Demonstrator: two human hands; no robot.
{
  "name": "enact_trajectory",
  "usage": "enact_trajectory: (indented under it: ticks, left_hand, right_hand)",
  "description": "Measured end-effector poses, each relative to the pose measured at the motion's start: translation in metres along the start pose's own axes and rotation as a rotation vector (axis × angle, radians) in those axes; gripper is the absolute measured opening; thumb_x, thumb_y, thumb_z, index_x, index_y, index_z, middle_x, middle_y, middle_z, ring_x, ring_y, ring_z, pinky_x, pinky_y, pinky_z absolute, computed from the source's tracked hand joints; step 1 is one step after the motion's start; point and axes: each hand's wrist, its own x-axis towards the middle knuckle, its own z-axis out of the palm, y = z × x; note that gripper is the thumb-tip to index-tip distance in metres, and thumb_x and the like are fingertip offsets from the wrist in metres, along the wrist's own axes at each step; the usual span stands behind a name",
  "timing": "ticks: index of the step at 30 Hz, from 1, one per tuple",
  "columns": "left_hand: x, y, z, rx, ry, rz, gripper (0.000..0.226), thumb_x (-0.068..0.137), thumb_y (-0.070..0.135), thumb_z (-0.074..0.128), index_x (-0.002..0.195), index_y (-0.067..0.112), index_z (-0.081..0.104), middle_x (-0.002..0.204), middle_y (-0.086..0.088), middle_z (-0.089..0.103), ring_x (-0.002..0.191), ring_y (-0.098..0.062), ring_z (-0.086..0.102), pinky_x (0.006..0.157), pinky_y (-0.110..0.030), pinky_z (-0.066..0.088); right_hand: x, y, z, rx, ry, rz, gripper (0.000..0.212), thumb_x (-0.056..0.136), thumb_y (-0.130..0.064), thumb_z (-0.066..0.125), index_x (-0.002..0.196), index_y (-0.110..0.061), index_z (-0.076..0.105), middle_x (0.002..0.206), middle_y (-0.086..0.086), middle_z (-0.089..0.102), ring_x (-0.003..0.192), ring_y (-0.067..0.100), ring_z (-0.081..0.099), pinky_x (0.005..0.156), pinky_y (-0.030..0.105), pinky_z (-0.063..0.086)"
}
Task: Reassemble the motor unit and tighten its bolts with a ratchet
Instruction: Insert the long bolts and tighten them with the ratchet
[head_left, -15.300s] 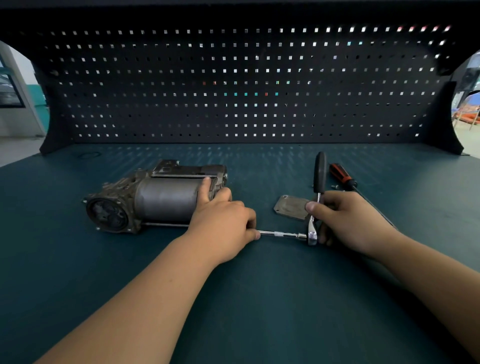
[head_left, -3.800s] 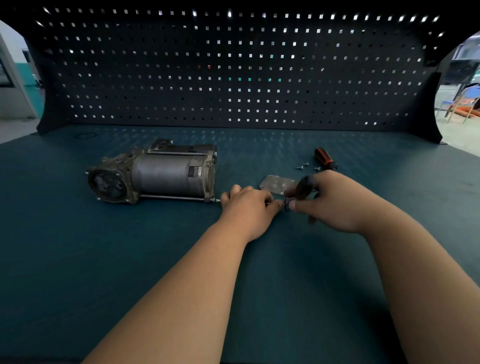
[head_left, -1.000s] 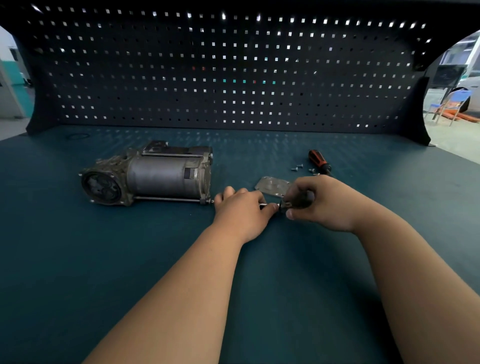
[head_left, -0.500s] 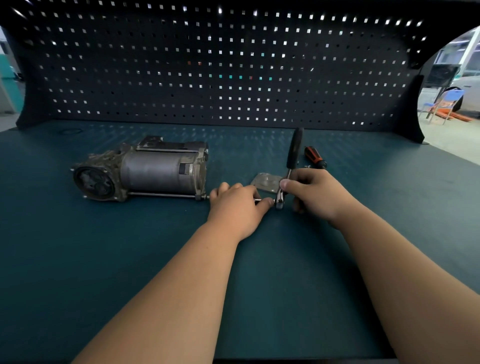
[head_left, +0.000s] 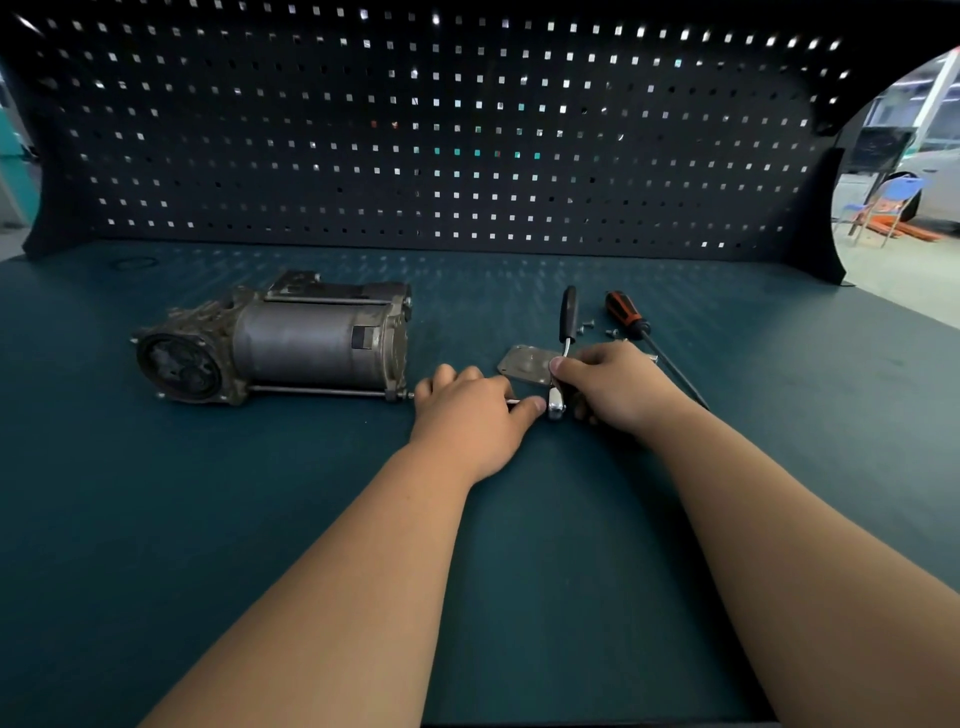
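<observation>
Motor unit (head_left: 275, 345) lies on its side on the left of the teal bench mat (head_left: 208, 519), round end cap facing front-left. A long through-bolt (head_left: 317, 391) runs along its near side, and the bolt's end sits just beside the left hand (head_left: 470, 415).

Left hand is palm-down, fingers curled over the extension bar (head_left: 511, 401), with only a short silver bit showing. Thumb tip is against the ratchet (head_left: 557, 405) head.

Right hand (head_left: 613, 387) grips the ratchet just above the head, thumb across the shank. The black handle points away, towards the pegboard (head_left: 441, 145). Can't tell if the socket end is seated on the bolt, since the left hand covers it.

Flat metal cover plate (head_left: 524, 364) lies just behind the ratchet head, between the hands. Orange-and-black screwdriver (head_left: 623, 312) is on the mat behind the right hand, its shaft running past the wrist. A few small screws (head_left: 587, 326) are loose between the ratchet handle and the screwdriver.
</observation>
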Motion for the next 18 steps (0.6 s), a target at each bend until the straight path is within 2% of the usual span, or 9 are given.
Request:
enact_trajectory:
  ticks: [2, 4, 6, 10, 12, 14, 16, 18]
  left_hand:
    - [0.000, 0.000, 0.000, 0.012, -0.013, 0.001, 0.052, 0.088, 0.069, 0.033, 0.107, 0.030, 0.062, 0.120, -0.003, 0.053, 0.117, -0.028, 0.034, 0.094, -0.040, 0.024]
    - [0.000, 0.000, 0.000, 0.018, -0.023, 0.000, 0.051, 0.089, 0.069, 0.033, 0.106, 0.030, 0.062, 0.120, -0.003, 0.053, 0.117, -0.028, 0.034, 0.094, -0.039, 0.024]
    - [0.000, 0.000, -0.001, 0.016, -0.032, 0.000, 0.049, 0.089, 0.068, 0.033, 0.105, 0.030, 0.061, 0.120, -0.003, 0.052, 0.117, -0.028, 0.033, 0.093, -0.039, 0.023]
    - [0.000, 0.000, -0.002, 0.020, -0.044, 0.002, 0.049, 0.089, 0.069, 0.032, 0.105, 0.031, 0.060, 0.120, -0.003, 0.051, 0.116, -0.028, 0.033, 0.092, -0.039, 0.023]
    - [0.000, 0.000, -0.002, 0.027, -0.044, 0.003, 0.048, 0.089, 0.068, 0.032, 0.104, 0.031, 0.059, 0.119, -0.003, 0.051, 0.115, -0.028, 0.033, 0.091, -0.039, 0.023]
    - [0.000, 0.000, -0.003, 0.018, -0.040, -0.005, 0.047, 0.089, 0.068, 0.033, 0.102, 0.032, 0.059, 0.119, -0.003, 0.052, 0.115, -0.027, 0.033, 0.090, -0.039, 0.022]
    - [0.000, 0.001, -0.002, 0.009, -0.029, -0.008, 0.045, 0.089, 0.067, 0.034, 0.099, 0.031, 0.060, 0.119, -0.003, 0.052, 0.115, -0.028, 0.033, 0.091, -0.039, 0.022]
    - [0.000, 0.000, -0.001, 0.004, -0.020, -0.009, 0.045, 0.089, 0.067, 0.035, 0.099, 0.031, 0.061, 0.118, -0.003, 0.053, 0.115, -0.028, 0.033, 0.091, -0.039, 0.023]
  right_hand:
    - [-0.001, 0.001, 0.000, 0.040, 0.012, -0.024, 0.030, 0.091, -0.036, 0.058, 0.076, -0.013, 0.068, 0.066, 0.011, 0.069, 0.053, 0.018, 0.058, 0.060, 0.034, 0.049]
    - [-0.004, 0.001, -0.001, 0.039, 0.026, -0.046, 0.028, 0.090, -0.037, 0.059, 0.076, -0.014, 0.068, 0.075, 0.014, 0.071, 0.054, 0.019, 0.060, 0.061, 0.035, 0.051]
    - [-0.006, 0.000, -0.004, 0.034, 0.040, -0.081, 0.027, 0.089, -0.036, 0.061, 0.076, -0.013, 0.067, 0.075, 0.014, 0.070, 0.052, 0.017, 0.060, 0.059, 0.034, 0.051]
    - [-0.015, -0.004, -0.018, -0.013, -0.019, -0.160, 0.018, 0.082, -0.032, 0.070, 0.075, -0.016, 0.069, 0.060, 0.005, 0.061, 0.053, 0.013, 0.055, 0.061, 0.034, 0.049]
    - [-0.021, -0.006, -0.025, -0.038, -0.103, -0.175, 0.011, 0.075, -0.030, 0.075, 0.080, -0.020, 0.072, 0.069, 0.005, 0.068, 0.058, 0.012, 0.059, 0.066, 0.036, 0.052]
    - [-0.027, -0.007, -0.029, -0.108, -0.186, -0.203, 0.014, 0.070, -0.029, 0.079, 0.082, -0.026, 0.073, 0.078, -0.003, 0.071, 0.064, 0.005, 0.061, 0.069, 0.031, 0.052]
    - [-0.029, -0.008, -0.030, -0.193, -0.207, -0.246, 0.013, 0.069, -0.028, 0.081, 0.080, -0.029, 0.072, 0.075, -0.017, 0.068, 0.065, -0.006, 0.058, 0.066, 0.016, 0.045]
    - [-0.029, -0.008, -0.030, -0.209, -0.194, -0.260, 0.013, 0.070, -0.028, 0.081, 0.079, -0.029, 0.072, 0.073, -0.021, 0.066, 0.065, -0.008, 0.057, 0.063, 0.012, 0.041]
